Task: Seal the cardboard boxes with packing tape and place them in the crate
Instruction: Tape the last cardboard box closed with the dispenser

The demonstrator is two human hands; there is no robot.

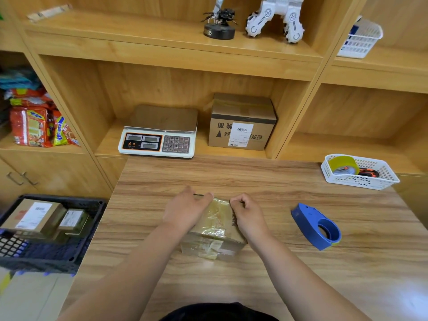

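Note:
A small cardboard box (215,230) wrapped in shiny clear tape lies on the wooden table (278,262) in front of me. My left hand (185,210) lies flat on the box's left top, fingers reaching over its far edge. My right hand (249,215) grips the box's right far corner with curled fingers. A blue tape dispenser (317,227) lies on the table to the right of the box. The dark plastic crate (53,256) stands low at the left and holds two labelled cardboard boxes (34,216).
A white basket (361,172) with a tape roll stands at the table's far right. On the shelf behind are a weighing scale (159,135) and a larger taped box (240,122). Snack packets (37,126) fill the left shelf.

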